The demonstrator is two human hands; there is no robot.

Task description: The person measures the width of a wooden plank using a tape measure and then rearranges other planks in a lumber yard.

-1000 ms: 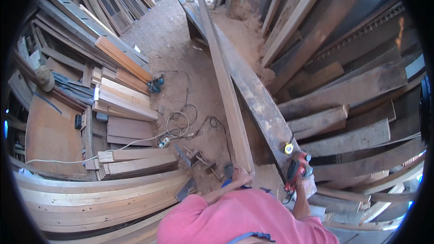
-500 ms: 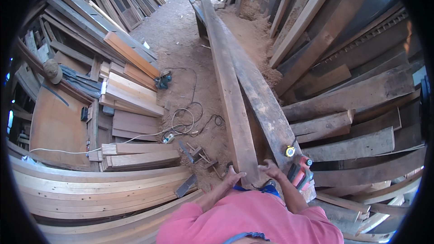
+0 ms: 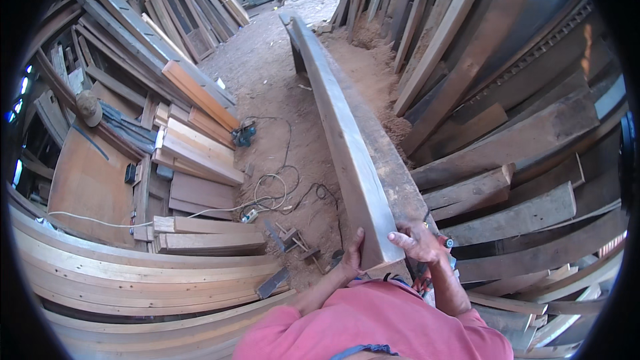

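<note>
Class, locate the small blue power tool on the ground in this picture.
In the head view, the blue power tool lies left of the long plank, beside the stacked boards.

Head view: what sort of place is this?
Most likely a timber yard or carpentry workshop: planks lean in stacks on both sides, sawdust covers the floor, and both hands hold the near end of a long beam.

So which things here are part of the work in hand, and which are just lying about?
In hand:
- long plank, its near end gripped by the left hand and right hand
- wider board under it

Lying about:
- white cable on the dirt
- stacked boards
- hat
- leaning timbers
</note>
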